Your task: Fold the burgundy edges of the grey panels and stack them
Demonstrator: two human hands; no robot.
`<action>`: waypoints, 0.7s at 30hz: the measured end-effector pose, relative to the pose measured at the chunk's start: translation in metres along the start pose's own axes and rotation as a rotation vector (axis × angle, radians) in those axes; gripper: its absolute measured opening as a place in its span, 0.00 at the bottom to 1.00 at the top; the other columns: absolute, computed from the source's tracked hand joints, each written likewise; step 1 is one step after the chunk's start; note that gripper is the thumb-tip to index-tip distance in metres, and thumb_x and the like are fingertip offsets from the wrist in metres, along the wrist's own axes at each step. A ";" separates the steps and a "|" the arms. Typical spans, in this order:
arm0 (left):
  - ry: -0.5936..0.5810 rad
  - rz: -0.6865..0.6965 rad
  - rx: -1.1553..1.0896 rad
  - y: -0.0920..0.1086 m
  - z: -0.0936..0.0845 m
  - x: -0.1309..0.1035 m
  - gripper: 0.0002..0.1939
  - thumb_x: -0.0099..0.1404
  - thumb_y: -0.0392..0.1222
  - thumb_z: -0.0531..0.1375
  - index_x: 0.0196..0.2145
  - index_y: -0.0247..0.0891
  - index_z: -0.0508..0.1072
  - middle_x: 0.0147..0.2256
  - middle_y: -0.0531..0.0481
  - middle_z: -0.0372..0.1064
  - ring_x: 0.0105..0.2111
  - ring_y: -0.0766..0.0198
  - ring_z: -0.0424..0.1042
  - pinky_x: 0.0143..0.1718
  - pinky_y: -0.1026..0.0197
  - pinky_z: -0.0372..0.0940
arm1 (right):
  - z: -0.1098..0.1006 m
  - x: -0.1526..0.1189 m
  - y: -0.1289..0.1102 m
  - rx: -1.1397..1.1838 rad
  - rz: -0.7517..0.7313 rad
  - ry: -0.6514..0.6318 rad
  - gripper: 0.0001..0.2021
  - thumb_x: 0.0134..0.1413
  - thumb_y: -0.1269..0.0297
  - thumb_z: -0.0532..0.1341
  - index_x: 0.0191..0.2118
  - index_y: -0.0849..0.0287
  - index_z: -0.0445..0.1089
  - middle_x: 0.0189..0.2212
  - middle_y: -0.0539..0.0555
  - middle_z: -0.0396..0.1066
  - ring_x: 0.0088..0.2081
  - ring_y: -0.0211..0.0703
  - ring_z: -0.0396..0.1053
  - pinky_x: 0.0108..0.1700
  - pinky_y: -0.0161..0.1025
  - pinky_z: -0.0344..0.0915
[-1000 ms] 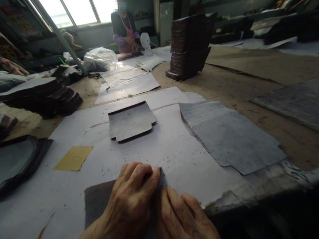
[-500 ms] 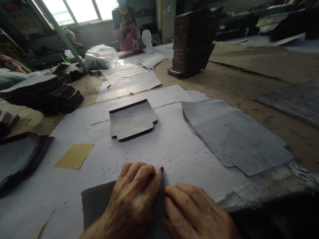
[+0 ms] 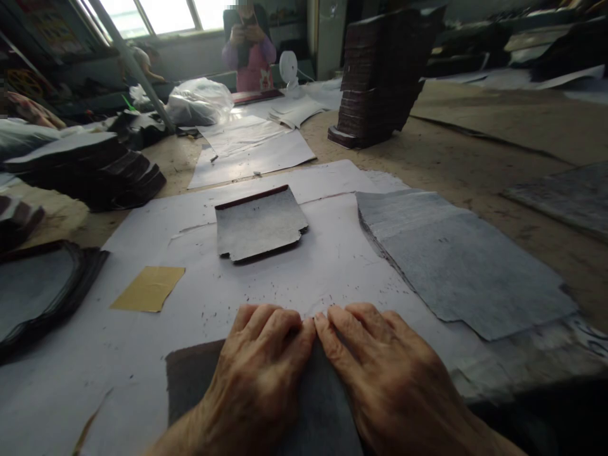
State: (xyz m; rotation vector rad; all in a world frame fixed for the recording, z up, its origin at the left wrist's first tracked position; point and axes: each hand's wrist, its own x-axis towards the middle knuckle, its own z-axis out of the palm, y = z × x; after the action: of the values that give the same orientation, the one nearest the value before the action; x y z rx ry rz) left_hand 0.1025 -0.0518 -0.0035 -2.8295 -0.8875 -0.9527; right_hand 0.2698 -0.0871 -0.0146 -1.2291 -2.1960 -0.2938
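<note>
A dark grey sheet (image 3: 323,405) with a brownish edge lies on white paper at the bottom centre. Both hands are on it. My left hand (image 3: 266,367) has its fingers curled and pressed together on the sheet, thumb at its far edge. Beside it, my right hand (image 3: 384,361) also has bent fingers gripping that edge, its fingertips meeting the left thumb. The palms hide part of the sheet. Beyond the hands sits a small stack of grey cut pieces (image 3: 261,225) with a dark red folded edge. A larger stack of grey pieces (image 3: 456,253) lies to the right.
A yellow square (image 3: 148,289) lies on the left. Dark stacks (image 3: 85,171) and rounded pieces (image 3: 38,291) stand further left. A tall dark stack (image 3: 375,76) rises at the back, near a white fan (image 3: 288,68). A person (image 3: 247,44) stands across the table, holding something dark.
My right hand has moved forward along the sheet to its far edge, beside the left thumb. My left hand stays nearly in place. The whole view has shifted slightly.
</note>
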 end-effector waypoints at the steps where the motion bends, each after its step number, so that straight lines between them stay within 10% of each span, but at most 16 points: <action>1: -0.001 0.000 0.007 -0.001 -0.003 -0.002 0.14 0.61 0.26 0.50 0.42 0.28 0.70 0.33 0.44 0.65 0.33 0.62 0.62 0.34 0.58 0.58 | 0.000 0.000 0.000 -0.031 -0.010 -0.009 0.19 0.55 0.77 0.44 0.40 0.66 0.71 0.37 0.58 0.70 0.38 0.47 0.63 0.37 0.44 0.60; 8: -0.015 0.024 0.073 -0.016 -0.030 -0.024 0.17 0.60 0.22 0.50 0.44 0.29 0.69 0.36 0.45 0.62 0.36 0.64 0.62 0.36 0.60 0.60 | -0.001 0.001 -0.002 -0.116 -0.061 -0.051 0.21 0.56 0.77 0.41 0.40 0.66 0.71 0.40 0.57 0.70 0.41 0.49 0.64 0.39 0.46 0.60; 21: -0.025 0.085 0.054 -0.021 -0.024 -0.023 0.13 0.64 0.27 0.48 0.42 0.25 0.68 0.33 0.42 0.66 0.35 0.60 0.64 0.34 0.56 0.59 | -0.009 0.008 -0.002 0.022 -0.194 -0.153 0.20 0.53 0.80 0.44 0.45 0.67 0.68 0.46 0.58 0.67 0.49 0.50 0.62 0.49 0.51 0.60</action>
State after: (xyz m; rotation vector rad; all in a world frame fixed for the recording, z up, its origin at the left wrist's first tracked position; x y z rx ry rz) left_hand 0.0634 -0.0510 0.0003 -2.8148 -0.7758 -0.8720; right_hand 0.2684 -0.0866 -0.0025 -1.0588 -2.4490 -0.2601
